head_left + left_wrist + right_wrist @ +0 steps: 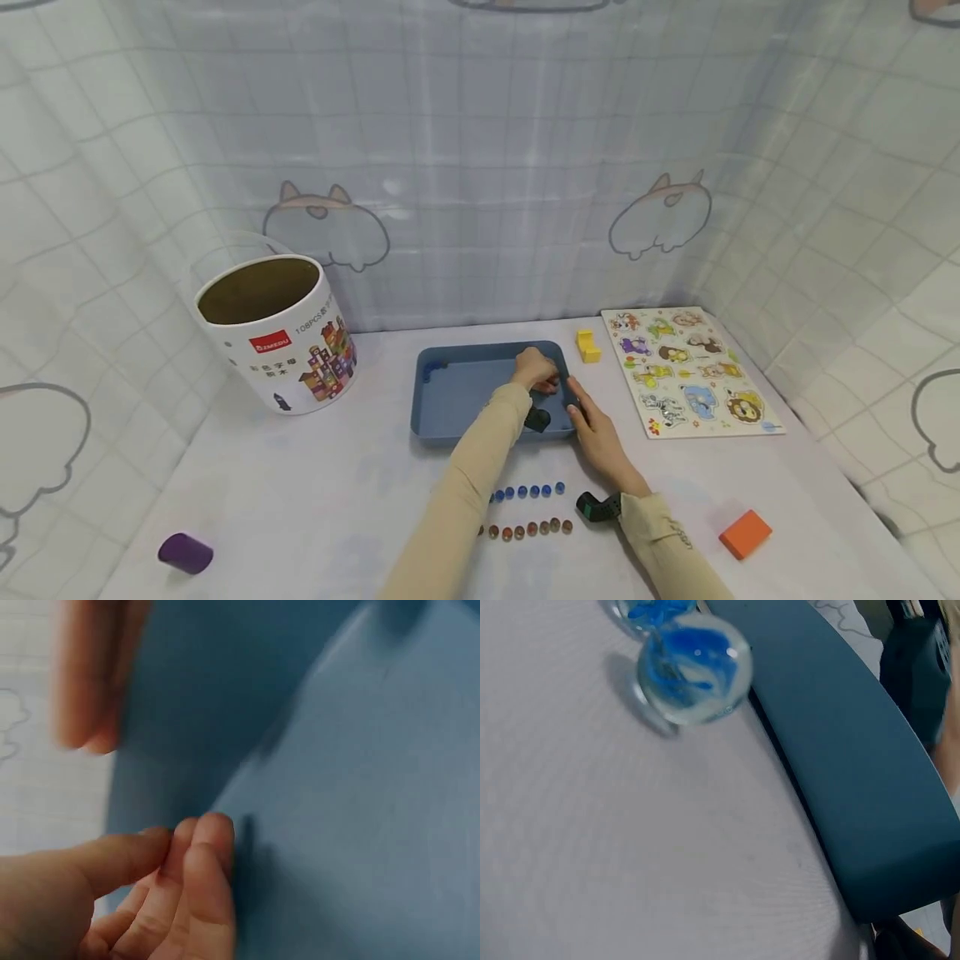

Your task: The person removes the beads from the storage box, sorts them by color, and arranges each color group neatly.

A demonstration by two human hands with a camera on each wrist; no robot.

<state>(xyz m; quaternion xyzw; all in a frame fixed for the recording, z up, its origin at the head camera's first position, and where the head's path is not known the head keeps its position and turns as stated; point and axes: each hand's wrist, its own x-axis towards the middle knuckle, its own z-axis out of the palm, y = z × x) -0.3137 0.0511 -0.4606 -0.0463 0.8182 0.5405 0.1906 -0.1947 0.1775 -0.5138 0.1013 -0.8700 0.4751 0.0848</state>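
The blue tray [461, 400] lies on the white cloth with a few small blue pieces [429, 372] in its far left corner. Inside it, by the right wall, is my left hand [534, 368], its fingers bent and thumb tip against the index finger [216, 832]; I cannot tell whether anything is tucked within them. My right hand [602, 437] holds the tray's right side near the front corner. Just in front runs a row of blue marbles [535, 492]; a row of brownish marbles [532, 528] lies nearer me. The right wrist view shows one clear-and-blue marble [695, 669] close up.
A large printed bucket [281, 350] stands left of the tray. To the right are a yellow block [588, 347] and an animal puzzle board [690, 375]. An orange block [745, 534] sits at front right, a purple cylinder [185, 553] at front left. Patterned cloth walls enclose the table.
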